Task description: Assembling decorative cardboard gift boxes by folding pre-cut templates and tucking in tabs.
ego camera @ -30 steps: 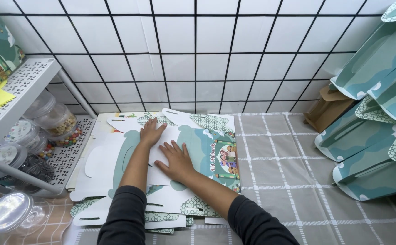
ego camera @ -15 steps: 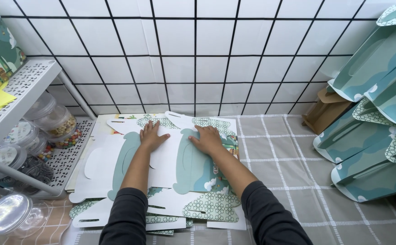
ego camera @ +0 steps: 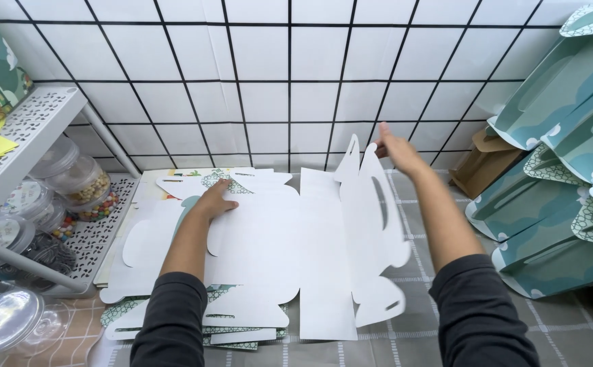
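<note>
Down front, nearest the camera: two dark sleeves (ego camera: pixel 174 319) coming in from the bottom edge, one on each side of the card.
Lid: clear plastic lid (ego camera: pixel 1 319) sits at the bottom left corner, by the rack's leg.
Card: big white die-cut card (ego camera: pixel 276 238) lies blank side up on the grey checked cloth (ego camera: pixel 568 326); it's on top of a stack (ego camera: pixel 225 333) of the same printed cut-outs, whose teal and patterned edges poke out underneath.
Left hand: left hand (ego camera: pixel 216 198) is flat, palm down, fingers spread and pretty much fully open, pressing the card's left half onto the stack. Not gripping anything, just holding it down.
Right hand: right hand (ego camera: pixel 400 153) is up at the far right end of the card, fingers loosely open. It's touching the top edge of the raised flap (ego camera: pixel 371 204), but can't tell whether it's actually pinching it or just pushing.
Flap: the card's right panel is folded up off the cloth, standing tilted, with a slot cut in it.
Rack: white perforated rack (ego camera: pixel 31 126) on the left, clear jars (ego camera: pixel 82 183) of sweets on its lower shelf.
Right side: teal folded boxes (ego camera: pixel 562 136) stacked up, brown box (ego camera: pixel 483 166) behind them.
Back: white tiled wall (ego camera: pixel 290 75) with dark grout.
</note>
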